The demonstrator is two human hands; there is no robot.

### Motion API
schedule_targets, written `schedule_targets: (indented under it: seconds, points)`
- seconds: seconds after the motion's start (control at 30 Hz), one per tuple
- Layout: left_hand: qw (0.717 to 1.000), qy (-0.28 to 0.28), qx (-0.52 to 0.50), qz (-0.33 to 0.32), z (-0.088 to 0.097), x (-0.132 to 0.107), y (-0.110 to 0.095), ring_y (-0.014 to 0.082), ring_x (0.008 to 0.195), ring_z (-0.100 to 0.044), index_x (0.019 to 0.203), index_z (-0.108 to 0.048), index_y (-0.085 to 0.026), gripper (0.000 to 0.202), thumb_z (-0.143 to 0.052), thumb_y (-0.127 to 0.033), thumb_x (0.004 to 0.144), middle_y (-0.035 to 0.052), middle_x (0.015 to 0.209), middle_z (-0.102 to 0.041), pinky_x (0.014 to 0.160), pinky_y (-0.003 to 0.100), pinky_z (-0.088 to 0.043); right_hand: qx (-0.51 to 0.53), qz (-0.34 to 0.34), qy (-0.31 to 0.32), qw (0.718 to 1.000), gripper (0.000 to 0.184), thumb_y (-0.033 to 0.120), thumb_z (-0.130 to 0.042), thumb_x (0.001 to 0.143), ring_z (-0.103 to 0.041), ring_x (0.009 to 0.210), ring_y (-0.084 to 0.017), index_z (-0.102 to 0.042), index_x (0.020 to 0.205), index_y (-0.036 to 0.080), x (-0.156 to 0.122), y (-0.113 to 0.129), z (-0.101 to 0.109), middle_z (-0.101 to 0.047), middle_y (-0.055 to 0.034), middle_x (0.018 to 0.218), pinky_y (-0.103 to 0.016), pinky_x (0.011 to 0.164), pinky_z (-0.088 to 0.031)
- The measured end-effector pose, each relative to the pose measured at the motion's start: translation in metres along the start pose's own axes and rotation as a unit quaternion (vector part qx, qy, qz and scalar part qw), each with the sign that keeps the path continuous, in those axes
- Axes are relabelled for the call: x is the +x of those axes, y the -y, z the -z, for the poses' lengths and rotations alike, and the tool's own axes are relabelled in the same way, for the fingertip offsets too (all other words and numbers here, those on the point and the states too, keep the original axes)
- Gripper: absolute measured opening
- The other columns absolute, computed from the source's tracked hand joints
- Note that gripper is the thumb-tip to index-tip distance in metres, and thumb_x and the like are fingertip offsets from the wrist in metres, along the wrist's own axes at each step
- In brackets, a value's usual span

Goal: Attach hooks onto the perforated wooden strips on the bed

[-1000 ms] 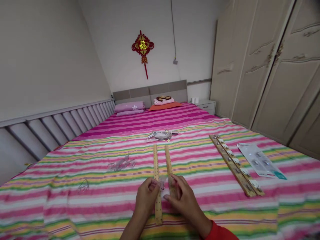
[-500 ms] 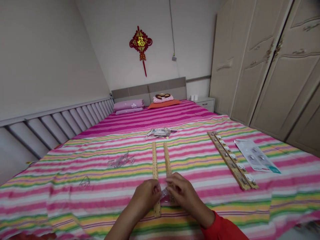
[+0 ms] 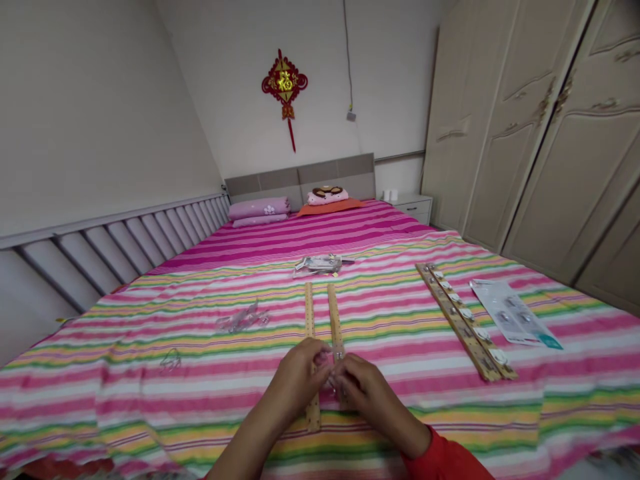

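Observation:
Two perforated wooden strips [image 3: 321, 313] lie side by side on the striped bed sheet [image 3: 400, 320], running away from me. My left hand [image 3: 301, 373] and my right hand [image 3: 365, 390] meet over their near ends, fingers pinched together on a small clear plastic piece [image 3: 332, 369] between them. The near parts of both strips are partly hidden under my hands. A red sleeve [image 3: 443, 457] covers my right forearm.
A second pair of wooden strips with white round fittings [image 3: 465, 321] lies to the right, beside a flat plastic packet [image 3: 515, 315]. Clear plastic bits [image 3: 243, 319] lie to the left, and a small heap of packets [image 3: 320, 265] beyond. Pillows [image 3: 260, 212] sit at the headboard; wardrobes [image 3: 540, 127] stand right.
My hands have drawn closer together and moved slightly up the strips, still pinching the small clear piece. The view has shifted a little.

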State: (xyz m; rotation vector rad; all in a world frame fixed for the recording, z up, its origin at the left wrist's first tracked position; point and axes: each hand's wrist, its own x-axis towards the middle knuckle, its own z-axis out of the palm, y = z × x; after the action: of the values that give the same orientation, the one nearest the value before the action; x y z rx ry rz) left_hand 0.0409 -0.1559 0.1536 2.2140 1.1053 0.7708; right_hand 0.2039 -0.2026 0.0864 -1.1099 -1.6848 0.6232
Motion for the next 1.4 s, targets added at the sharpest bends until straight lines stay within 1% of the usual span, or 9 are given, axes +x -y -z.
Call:
schedule_targets:
  seconds: [0.07, 0.13, 0.27, 0.33, 0.43, 0.63, 0.83, 1.13, 1.4]
  points:
    - [0.995, -0.06, -0.076, 0.027, -0.004, 0.005, 0.008, 0.0183, 0.078, -0.059, 0.089, -0.068, -0.021, 0.02, -0.06, -0.029, 0.073, 0.0046, 0.084, -0.066, 0.069, 0.027, -0.045, 0.091, -0.06, -0.042, 0.993, 0.019, 0.03, -0.054, 0.083, -0.048, 0.06, -0.014, -0.054, 0.066, 0.021, 0.003, -0.009, 0.001, -0.052, 0.0022, 0.062, -0.025, 0.054, -0.036]
    - [0.982, -0.09, -0.15, 0.074, -0.01, 0.009, 0.017, 0.0193, 0.08, -0.061, 0.089, -0.068, -0.019, 0.024, -0.059, -0.037, 0.075, 0.0061, 0.086, -0.067, 0.069, 0.028, -0.047, 0.182, -0.127, -0.061, 0.973, 0.025, 0.041, -0.061, 0.077, -0.044, 0.052, -0.012, -0.055, 0.064, 0.02, 0.007, -0.018, 0.003, -0.049, 0.0045, 0.055, -0.024, 0.05, -0.034]
    - [0.958, -0.048, -0.257, 0.114, -0.032, 0.014, 0.034, 0.0183, 0.074, -0.062, 0.081, -0.068, -0.017, 0.026, -0.063, -0.039, 0.07, 0.0047, 0.079, -0.069, 0.069, 0.029, -0.048, 0.292, -0.211, -0.073, 0.93, 0.035, 0.051, -0.071, 0.063, -0.04, 0.043, -0.01, -0.057, 0.061, 0.019, 0.014, -0.03, 0.005, -0.049, 0.0061, 0.047, -0.024, 0.046, -0.031]
    - [0.949, -0.033, -0.288, 0.122, -0.042, 0.017, 0.041, 0.0169, 0.069, -0.062, 0.077, -0.067, -0.016, 0.025, -0.065, -0.038, 0.067, 0.0037, 0.073, -0.069, 0.067, 0.028, -0.048, 0.309, -0.232, -0.089, 0.918, 0.036, 0.05, -0.074, 0.059, -0.041, 0.041, -0.009, -0.059, 0.061, 0.018, 0.019, -0.034, 0.003, -0.05, 0.0057, 0.046, -0.023, 0.044, -0.031]
    - [0.938, -0.045, -0.315, 0.137, -0.051, 0.028, 0.047, 0.0149, 0.063, -0.06, 0.075, -0.067, -0.015, 0.025, -0.067, -0.037, 0.064, 0.0027, 0.069, -0.067, 0.063, 0.027, -0.047, 0.329, -0.238, -0.114, 0.907, 0.035, 0.047, -0.078, 0.055, -0.042, 0.04, -0.009, -0.06, 0.059, 0.017, 0.029, -0.039, 0.002, -0.052, 0.0052, 0.043, -0.023, 0.043, -0.031]
    - [0.924, -0.057, -0.333, 0.178, -0.054, 0.063, 0.055, 0.0121, 0.06, -0.058, 0.074, -0.066, -0.014, 0.02, -0.066, -0.031, 0.063, 0.0003, 0.065, -0.065, 0.06, 0.024, -0.047, 0.339, -0.254, -0.159, 0.892, 0.03, 0.038, -0.081, 0.051, -0.044, 0.039, -0.008, -0.064, 0.059, 0.015, 0.056, -0.056, 0.004, -0.057, 0.0031, 0.045, -0.022, 0.041, -0.033]
    - [0.923, -0.075, -0.309, 0.217, -0.066, 0.089, 0.067, 0.0092, 0.053, -0.055, 0.063, -0.062, -0.015, 0.002, -0.061, -0.016, 0.064, -0.0037, 0.054, -0.059, 0.055, 0.02, -0.043, 0.323, -0.274, -0.193, 0.885, 0.02, 0.03, -0.075, 0.052, -0.043, 0.038, -0.007, -0.065, 0.059, 0.015, 0.07, -0.08, 0.001, -0.057, 0.0034, 0.046, -0.021, 0.039, -0.033]
    - [0.928, -0.08, -0.249, 0.266, -0.087, 0.102, 0.094, 0.0075, 0.043, -0.048, 0.059, -0.054, -0.017, 0.014, -0.055, -0.003, 0.061, -0.0084, 0.042, -0.048, 0.047, 0.018, -0.037, 0.293, -0.288, -0.201, 0.889, 0.011, 0.025, -0.069, 0.051, -0.038, 0.035, -0.007, -0.064, 0.056, 0.016, 0.074, -0.103, -0.009, -0.051, 0.0054, 0.039, -0.021, 0.036, -0.027]
    - [0.943, -0.065, -0.194, 0.262, -0.094, 0.102, 0.105, 0.0102, 0.051, -0.056, 0.063, -0.06, -0.017, 0.006, -0.061, -0.011, 0.062, -0.0049, 0.049, -0.056, 0.05, 0.018, -0.04, 0.278, -0.293, -0.214, 0.889, 0.01, 0.025, -0.066, 0.052, -0.035, 0.035, -0.007, -0.062, 0.056, 0.017, 0.071, -0.111, -0.015, -0.05, 0.0064, 0.038, -0.022, 0.037, -0.024]
